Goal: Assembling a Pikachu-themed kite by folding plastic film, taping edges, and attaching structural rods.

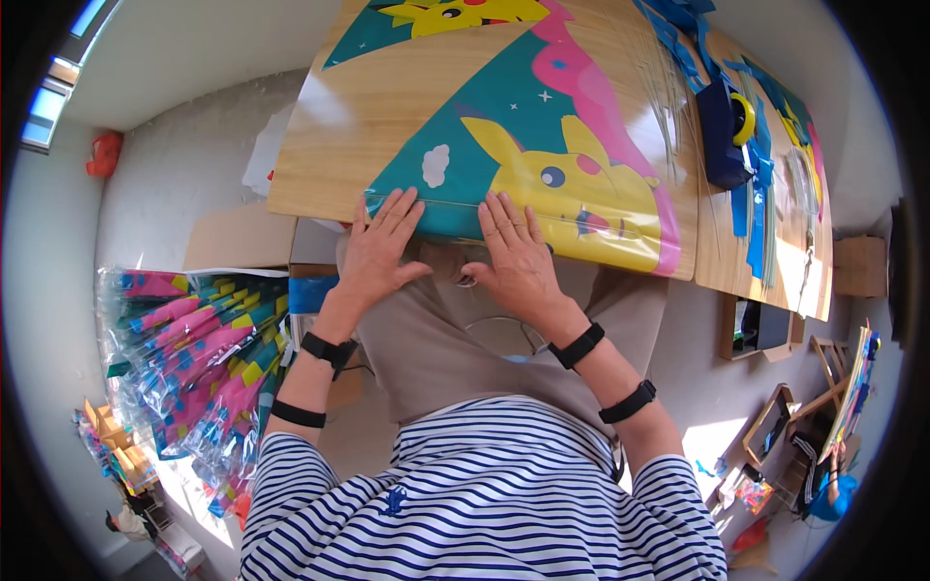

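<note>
A large, roughly triangular printed plastic sheet point(455, 179) lies flat on the wooden table, its near edge along the table's front edge. It is teal with a pink border, a white cloud and a yellow long-eared cartoon animal. My left hand point(386, 237) rests on the teal part of that near edge, fingers stretched out and thumb apart. Beside it, my right hand point(513, 247) lies the same way, its fingertips next to the yellow figure. A thin straight line, perhaps a rod or a fold, runs across the sheet under my fingers. Neither hand grips anything.
Another such sheet point(465, 17) lies farther back on the table point(387, 107). At the right are thin rods point(664, 92), blue strips point(756, 218) and a dark tape dispenser point(722, 136) with a yellow roll. Plastic-wrapped colourful bundles point(203, 358) stand at my left by a cardboard box point(237, 240).
</note>
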A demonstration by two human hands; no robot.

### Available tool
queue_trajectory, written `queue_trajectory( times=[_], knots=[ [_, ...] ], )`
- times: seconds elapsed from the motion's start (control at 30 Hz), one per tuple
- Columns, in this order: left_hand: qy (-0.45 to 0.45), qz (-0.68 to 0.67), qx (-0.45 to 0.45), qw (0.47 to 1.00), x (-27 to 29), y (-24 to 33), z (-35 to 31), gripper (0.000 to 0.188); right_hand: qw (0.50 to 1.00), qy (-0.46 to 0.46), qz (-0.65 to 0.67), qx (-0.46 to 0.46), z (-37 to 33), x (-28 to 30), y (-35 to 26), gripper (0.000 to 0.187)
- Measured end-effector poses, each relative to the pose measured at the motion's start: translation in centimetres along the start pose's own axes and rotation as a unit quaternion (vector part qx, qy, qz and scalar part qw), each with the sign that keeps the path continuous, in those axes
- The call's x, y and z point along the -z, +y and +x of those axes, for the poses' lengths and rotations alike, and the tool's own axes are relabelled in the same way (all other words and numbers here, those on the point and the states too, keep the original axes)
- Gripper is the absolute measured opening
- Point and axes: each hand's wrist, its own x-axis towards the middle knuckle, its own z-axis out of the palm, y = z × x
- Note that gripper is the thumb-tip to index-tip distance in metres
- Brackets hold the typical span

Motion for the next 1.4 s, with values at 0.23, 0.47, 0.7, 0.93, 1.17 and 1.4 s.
queue_trajectory(
  times=[0.23,0.47,0.7,0.93,1.17,1.4],
  knots=[
    [-0.008,-0.04,-0.061,0.997,-1.0,4.2,2.0,0.092,0.998,0.005,-0.042,-0.038,-1.2,1.0,2.0,0.084],
    [-0.015,-0.051,-0.056,0.997,-2.0,5.4,3.0,0.092,0.998,0.015,-0.04,-0.046,-1.6,0.2,2.0,0.087],
    [-0.033,-0.037,-0.05,0.998,-1.7,5.4,3.0,0.093,0.997,0.023,-0.044,-0.063,-3.7,1.7,3.3,0.087],
    [-0.025,-0.042,-0.055,0.997,-1.8,5.5,2.9,0.095,0.993,0.035,-0.055,-0.101,-6.2,3.2,5.3,0.086],
    [-0.025,-0.036,-0.056,0.997,-1.9,5.5,2.9,0.096,0.984,0.036,-0.09,-0.149,-8.7,4.7,7.6,0.087],
    [-0.026,-0.037,-0.054,0.998,-1.9,5.4,2.8,0.096,0.971,0.035,-0.141,-0.191,-10.8,5.6,10.3,0.087]
  ],
)
